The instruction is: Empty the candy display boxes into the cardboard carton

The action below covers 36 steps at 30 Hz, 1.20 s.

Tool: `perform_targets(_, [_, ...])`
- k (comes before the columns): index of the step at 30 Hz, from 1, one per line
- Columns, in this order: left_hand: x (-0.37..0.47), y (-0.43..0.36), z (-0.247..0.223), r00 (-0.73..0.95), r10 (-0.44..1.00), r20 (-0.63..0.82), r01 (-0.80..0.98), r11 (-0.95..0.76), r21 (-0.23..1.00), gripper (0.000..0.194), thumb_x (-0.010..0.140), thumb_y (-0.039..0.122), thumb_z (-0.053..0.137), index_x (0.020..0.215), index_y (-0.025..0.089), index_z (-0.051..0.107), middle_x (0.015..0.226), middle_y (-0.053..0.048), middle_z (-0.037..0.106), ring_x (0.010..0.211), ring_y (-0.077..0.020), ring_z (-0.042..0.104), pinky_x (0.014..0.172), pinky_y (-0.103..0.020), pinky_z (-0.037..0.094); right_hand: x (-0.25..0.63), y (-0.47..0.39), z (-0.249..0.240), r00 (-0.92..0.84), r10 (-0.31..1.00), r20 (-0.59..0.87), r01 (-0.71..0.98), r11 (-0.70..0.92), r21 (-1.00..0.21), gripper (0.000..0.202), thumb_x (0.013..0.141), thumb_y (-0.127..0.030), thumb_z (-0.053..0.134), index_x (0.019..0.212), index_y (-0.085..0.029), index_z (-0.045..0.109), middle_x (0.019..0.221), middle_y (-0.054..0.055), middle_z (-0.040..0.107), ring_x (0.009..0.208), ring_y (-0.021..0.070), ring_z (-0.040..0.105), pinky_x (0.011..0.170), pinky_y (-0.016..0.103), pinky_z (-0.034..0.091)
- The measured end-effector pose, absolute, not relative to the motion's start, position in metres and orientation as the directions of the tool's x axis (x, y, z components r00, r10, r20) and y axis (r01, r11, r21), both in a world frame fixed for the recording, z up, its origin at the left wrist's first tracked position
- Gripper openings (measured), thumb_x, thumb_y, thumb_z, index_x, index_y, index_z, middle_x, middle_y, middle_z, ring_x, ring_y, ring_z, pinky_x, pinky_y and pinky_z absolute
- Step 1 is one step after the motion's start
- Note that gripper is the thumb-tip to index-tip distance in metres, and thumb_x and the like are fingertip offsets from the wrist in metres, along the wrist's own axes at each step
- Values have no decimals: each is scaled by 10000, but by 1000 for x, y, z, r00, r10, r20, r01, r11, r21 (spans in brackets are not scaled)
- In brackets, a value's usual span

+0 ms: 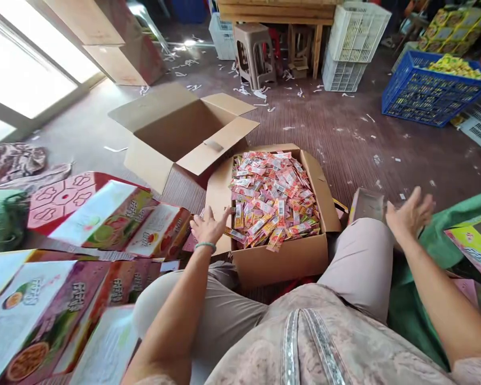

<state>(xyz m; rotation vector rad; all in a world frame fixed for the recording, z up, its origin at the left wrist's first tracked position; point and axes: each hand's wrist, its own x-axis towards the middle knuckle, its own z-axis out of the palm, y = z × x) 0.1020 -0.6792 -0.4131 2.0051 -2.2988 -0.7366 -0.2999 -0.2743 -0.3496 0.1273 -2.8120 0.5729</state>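
Observation:
Between my knees stands an open cardboard box (280, 262) heaped with small pink, red and yellow sachets (274, 195). My left hand (209, 227) hovers at the box's left side, fingers spread, near the sachets and the printed cartons; nothing shows in it. Off to the right, beyond my knee, my right hand (411, 214) is held up with its fingers apart and nothing in them. Close to it lies a small open box or tray (367, 204). Whether my left fingertips touch the sachets I cannot tell.
Printed fruit cartons (96, 214) crowd the left side. An open cardboard box (156, 160) sits ahead. Green cloth (444, 235) lies at right. Farther off are a stool (255, 56), white crates (356, 37) and a blue crate (428, 88) of yellow packets. White scraps litter the floor.

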Motion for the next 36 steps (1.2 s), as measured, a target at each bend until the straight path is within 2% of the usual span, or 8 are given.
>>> perform_targets(5, [65, -637, -446, -178, -893, -414, -940, 29, 341, 1022, 1046, 760, 369, 1816, 107, 211, 1835, -337, 183, 1739, -470, 108, 1368, -631, 161, -208, -414, -369, -637, -740, 217, -767, 583, -267, 768, 1065, -611, 536, 1734, -242, 460, 1847, 185, 256, 1736, 475, 98, 1333, 771, 244])
perform_targets(8, [40, -619, -462, -244, -882, -404, -939, 111, 324, 991, 1062, 747, 368, 1824, 137, 198, 1856, -319, 111, 1740, -487, 43, 1352, -692, 153, -159, -492, -400, -398, -916, 41, -887, 373, -273, 749, 1056, -617, 607, 1737, -340, 463, 1867, 110, 248, 1734, 498, 60, 1346, 798, 159])
perform_targets(17, [25, -616, -491, -305, -840, -449, -950, 235, 205, 887, 1101, 718, 394, 1835, 268, 180, 1895, -198, 61, 1753, -390, 122, 1362, -725, 114, -185, -537, -504, -321, -889, -328, -901, 393, -183, 714, 1132, -654, 426, 1791, -414, 288, 1910, 12, 50, 1756, 416, -46, 1361, 754, -54])
perform_targets(22, [20, -614, -485, -314, -848, -428, -945, 238, 223, 799, 1127, 636, 373, 1825, 272, 234, 1897, -187, 72, 1759, -357, 104, 1365, -720, 114, -200, -545, -514, -322, -868, -377, -897, 408, -172, 736, 1122, -698, 386, 1793, -413, 285, 1911, 35, 44, 1750, 431, -41, 1336, 791, -31])
perform_targets(25, [20, -620, -465, -300, -819, -489, -939, 164, 302, 823, 1062, 611, 553, 1790, 287, 348, 1881, -222, 147, 1730, -416, 207, 1344, -754, 147, -206, -545, -499, -301, -862, -407, -897, 401, -185, 777, 1089, -743, 455, 1777, -398, 349, 1895, 84, 150, 1729, 455, 70, 1331, 793, 48])
perform_targets(30, [23, -646, -434, -226, -927, -299, -855, 41, 517, 618, 892, 359, 761, 1486, 228, 650, 1699, -222, 443, 1642, -419, 372, 1346, -687, 260, -206, -557, -453, -323, -946, -20, -921, 320, -221, 572, 1079, -675, 554, 1378, -233, 761, 1637, 204, 525, 1480, 416, 464, 1250, 673, 323])
perform_targets(33, [28, -662, -429, -218, -969, -117, -742, 87, 664, 635, 889, 347, 773, 1473, 165, 603, 1618, -232, 470, 1606, -369, 405, 1348, -550, 333, -202, -591, -424, -361, -898, 250, -923, 306, -235, 507, 1118, -593, 505, 1255, -171, 750, 1475, 222, 599, 1348, 381, 537, 1166, 591, 415])
perform_targets(36, [52, -669, -438, -82, -994, -72, -765, 17, 643, 738, 957, 473, 735, 1586, 146, 530, 1684, -260, 403, 1621, -362, 394, 1351, -513, 328, -212, -616, -406, -345, -864, 366, -931, 265, -252, 454, 1132, -528, 491, 1333, -181, 703, 1486, 205, 584, 1376, 365, 522, 1178, 540, 430])
